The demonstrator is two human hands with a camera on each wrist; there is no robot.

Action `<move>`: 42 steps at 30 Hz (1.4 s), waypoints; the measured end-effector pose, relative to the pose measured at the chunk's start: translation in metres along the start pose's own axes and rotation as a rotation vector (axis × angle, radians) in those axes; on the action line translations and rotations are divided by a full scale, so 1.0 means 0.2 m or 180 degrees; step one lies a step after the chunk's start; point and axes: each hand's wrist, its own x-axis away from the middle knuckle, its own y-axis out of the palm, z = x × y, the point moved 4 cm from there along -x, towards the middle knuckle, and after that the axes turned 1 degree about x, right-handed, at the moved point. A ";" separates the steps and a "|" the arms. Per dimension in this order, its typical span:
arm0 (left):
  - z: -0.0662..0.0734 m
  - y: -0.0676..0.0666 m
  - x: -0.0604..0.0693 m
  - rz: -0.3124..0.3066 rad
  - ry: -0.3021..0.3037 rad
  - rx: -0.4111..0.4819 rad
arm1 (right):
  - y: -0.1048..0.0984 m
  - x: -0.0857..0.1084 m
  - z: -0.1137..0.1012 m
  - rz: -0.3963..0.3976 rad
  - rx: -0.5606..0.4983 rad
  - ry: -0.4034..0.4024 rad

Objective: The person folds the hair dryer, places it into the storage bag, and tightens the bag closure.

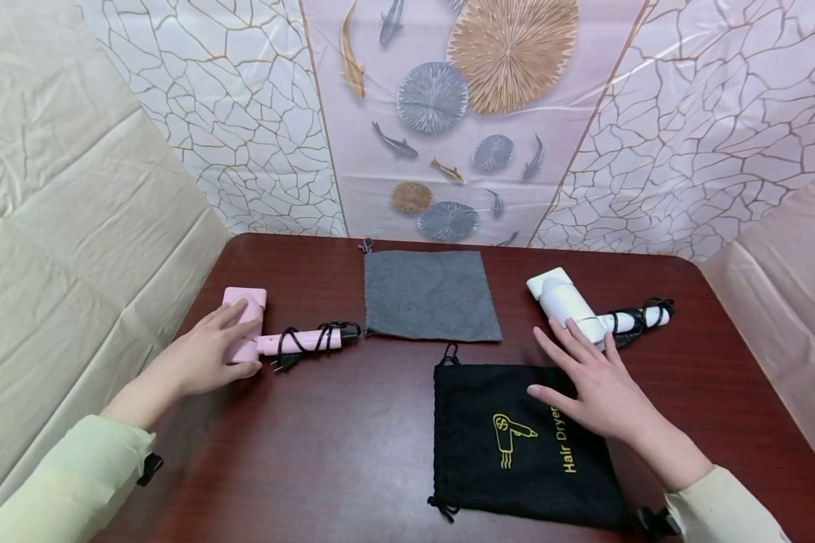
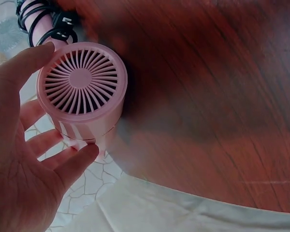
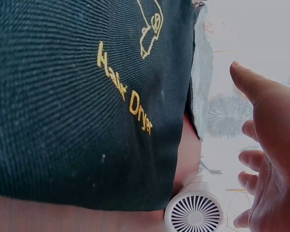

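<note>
A pink hair dryer lies at the left of the table, its black cord wound round the handle. My left hand holds its body, thumb by the round grille and fingers around the far side. At the right lies a white hair dryer, also with a black cord wound about its handle. My right hand is spread over a corner of the black drawstring bag, fingertips near the white dryer; the right wrist view shows them apart from its grille. The bag bears yellow "Hair Dryer" print.
A grey drawstring pouch lies flat at the back middle of the dark red wooden table. Patterned cloth hangs behind the table's back edge, with pale cloth along both sides.
</note>
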 end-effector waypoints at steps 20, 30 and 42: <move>0.25 0.05 0.13 0.0117 -0.0290 -0.0014 | 0.02 -0.03 -0.06 -0.0129 -0.0137 -0.0167; 0.31 0.00 0.17 -0.0051 -0.0061 -0.0118 | 0.01 -0.03 -0.05 -0.0207 -0.0151 -0.0218; 0.15 -0.11 0.15 0.0251 0.0879 -0.0592 | -0.02 -0.04 -0.05 -0.0071 -0.0162 -0.0356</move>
